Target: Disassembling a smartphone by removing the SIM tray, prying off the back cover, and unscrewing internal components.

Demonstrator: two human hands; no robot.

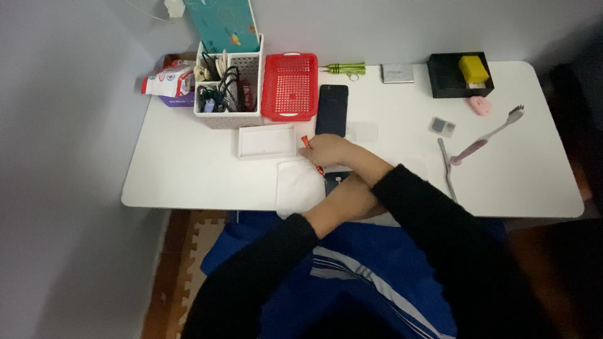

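A: What is held in the right hand [326, 150]?
B: A red screwdriver [312, 154] is gripped in it, the fingers curled shut around the handle, just below a dark phone [331, 110] that lies flat on the white table [188, 169].
A: And the left hand?
B: It is hidden under the crossed right forearm, so its state cannot be told. A second dark device [336, 181] is seen there, beside a white sheet [298, 188].
A: What is placed nearby?
B: A white tray [267, 141] is set just left of the right hand, with a red basket [289, 86] and a white organiser [226, 85] behind it. A pink toothbrush [487, 135] and tweezers [446, 168] are laid well apart to the right.
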